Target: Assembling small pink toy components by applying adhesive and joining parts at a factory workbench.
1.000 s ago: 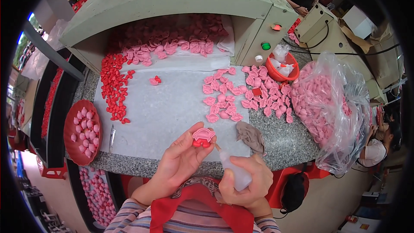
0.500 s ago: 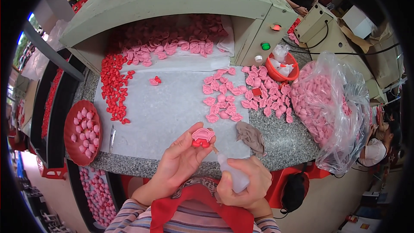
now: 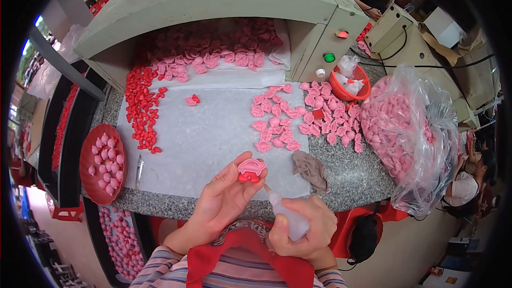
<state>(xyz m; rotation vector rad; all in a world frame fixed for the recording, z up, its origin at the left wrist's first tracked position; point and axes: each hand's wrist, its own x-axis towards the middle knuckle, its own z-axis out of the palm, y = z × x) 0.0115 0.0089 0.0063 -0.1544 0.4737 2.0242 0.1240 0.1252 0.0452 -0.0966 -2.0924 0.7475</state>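
Bottle [image 3: 292, 224] in right hand [image 3: 317, 225], grip wrapped round it. Nozzle [image 3: 266, 186] just beside piece [image 3: 250, 170], contact unclear. Left hand [image 3: 221, 197] pinches piece at tips, near front edge of table [image 3: 354, 181]. Rag [image 3: 311, 170] to its right; dish [image 3: 92, 185] at left edge.

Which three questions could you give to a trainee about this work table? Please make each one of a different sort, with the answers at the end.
1. Where does the grey-brown cloth lie?
A) in the orange basket
B) across the right edge of the white sheet
C) on top of the clear bag
2. True or false: the left hand holds a pink-and-red piece, and the right hand holds a white bottle.
3. Fill in the colour: the small rounded pieces in the red dish are ____.

Key: 1 B; 2 true; 3 pink.
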